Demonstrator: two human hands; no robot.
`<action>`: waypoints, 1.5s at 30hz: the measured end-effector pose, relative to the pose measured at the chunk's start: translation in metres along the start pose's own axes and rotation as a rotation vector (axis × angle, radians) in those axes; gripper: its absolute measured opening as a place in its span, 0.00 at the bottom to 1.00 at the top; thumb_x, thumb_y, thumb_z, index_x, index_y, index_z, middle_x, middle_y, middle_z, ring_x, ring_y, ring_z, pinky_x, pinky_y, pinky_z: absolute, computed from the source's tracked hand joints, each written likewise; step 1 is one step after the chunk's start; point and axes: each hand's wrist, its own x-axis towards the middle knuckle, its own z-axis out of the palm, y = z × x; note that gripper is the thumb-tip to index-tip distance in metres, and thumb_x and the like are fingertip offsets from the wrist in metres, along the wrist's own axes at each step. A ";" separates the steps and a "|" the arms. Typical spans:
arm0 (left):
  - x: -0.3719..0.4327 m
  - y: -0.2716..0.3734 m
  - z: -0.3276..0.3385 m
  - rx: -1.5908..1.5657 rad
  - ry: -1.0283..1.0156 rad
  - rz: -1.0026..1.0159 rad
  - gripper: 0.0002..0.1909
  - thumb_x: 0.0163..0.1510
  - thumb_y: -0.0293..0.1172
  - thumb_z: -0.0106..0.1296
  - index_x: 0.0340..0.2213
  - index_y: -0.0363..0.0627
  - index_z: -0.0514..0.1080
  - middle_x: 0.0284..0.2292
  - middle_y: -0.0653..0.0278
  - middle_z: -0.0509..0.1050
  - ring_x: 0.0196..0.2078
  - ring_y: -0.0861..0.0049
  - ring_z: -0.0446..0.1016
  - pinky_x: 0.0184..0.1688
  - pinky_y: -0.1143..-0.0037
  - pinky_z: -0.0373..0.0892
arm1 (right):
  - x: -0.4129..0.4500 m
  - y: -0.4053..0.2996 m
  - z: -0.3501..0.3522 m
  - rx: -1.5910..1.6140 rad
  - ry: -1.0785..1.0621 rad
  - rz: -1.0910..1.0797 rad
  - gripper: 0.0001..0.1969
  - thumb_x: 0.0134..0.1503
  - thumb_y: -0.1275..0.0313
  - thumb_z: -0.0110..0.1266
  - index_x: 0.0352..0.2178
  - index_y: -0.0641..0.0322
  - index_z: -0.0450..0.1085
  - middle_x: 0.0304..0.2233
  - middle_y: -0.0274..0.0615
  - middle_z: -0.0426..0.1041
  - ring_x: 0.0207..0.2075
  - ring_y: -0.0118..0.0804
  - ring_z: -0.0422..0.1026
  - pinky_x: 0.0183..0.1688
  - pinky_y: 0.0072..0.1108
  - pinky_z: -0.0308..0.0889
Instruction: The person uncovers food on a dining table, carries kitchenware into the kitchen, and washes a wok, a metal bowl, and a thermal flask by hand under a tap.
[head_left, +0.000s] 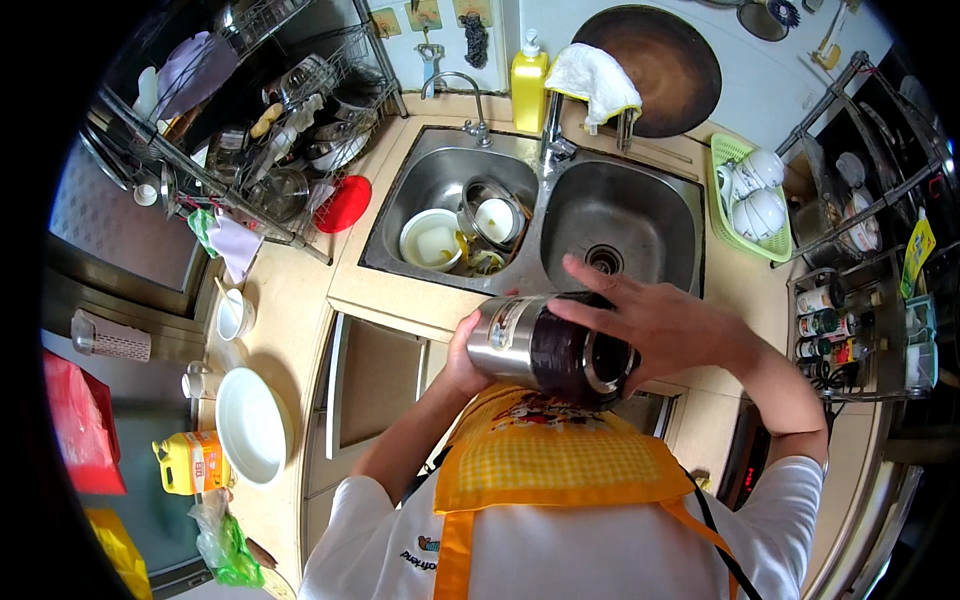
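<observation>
A steel vacuum container (491, 360) with a wide dark band lies tilted almost on its side in front of my apron, over the counter's front edge. My left hand (461, 364) holds its plain steel end from below and the side. My right hand (671, 322) is at the dark end, fingers spread around it, one of them raised off the surface. That end shows a shiny metal ring (598, 367); part of it is hidden behind my right hand. A picture label (507, 322) is on the steel side.
Beyond lies a double sink; its left basin (420, 172) holds bowls and peelings, and its right basin (622, 202) has a drain. A towel (596, 82) drapes the faucet. A green basket (724, 150) of bowls stands right; a white basin (251, 427) is left. A cabinet door (375, 375) stands ajar.
</observation>
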 end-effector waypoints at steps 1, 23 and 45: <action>-0.001 0.001 -0.001 -0.001 -0.002 0.001 0.34 0.48 0.53 0.38 0.52 0.46 0.51 0.49 0.55 0.60 0.51 0.62 0.60 0.52 0.64 0.56 | 0.002 -0.001 0.001 0.126 -0.077 0.026 0.56 0.23 0.57 0.66 0.55 0.51 0.43 0.57 0.51 0.39 0.53 0.51 0.55 0.52 0.32 0.56; -0.028 0.006 -0.025 -0.153 0.256 -0.044 0.33 0.48 0.59 0.33 0.49 0.49 0.57 0.48 0.56 0.62 0.50 0.59 0.60 0.52 0.58 0.54 | 0.035 -0.019 0.011 0.248 0.225 0.138 0.56 0.24 0.52 0.65 0.53 0.67 0.46 0.47 0.52 0.54 0.45 0.50 0.57 0.49 0.31 0.53; -0.047 0.019 -0.017 -0.159 0.224 0.008 0.32 0.48 0.57 0.34 0.49 0.47 0.58 0.48 0.57 0.62 0.49 0.60 0.62 0.51 0.59 0.55 | 0.049 -0.015 0.015 -0.010 0.253 -0.189 0.56 0.27 0.41 0.58 0.53 0.66 0.47 0.52 0.60 0.46 0.55 0.57 0.46 0.51 0.39 0.49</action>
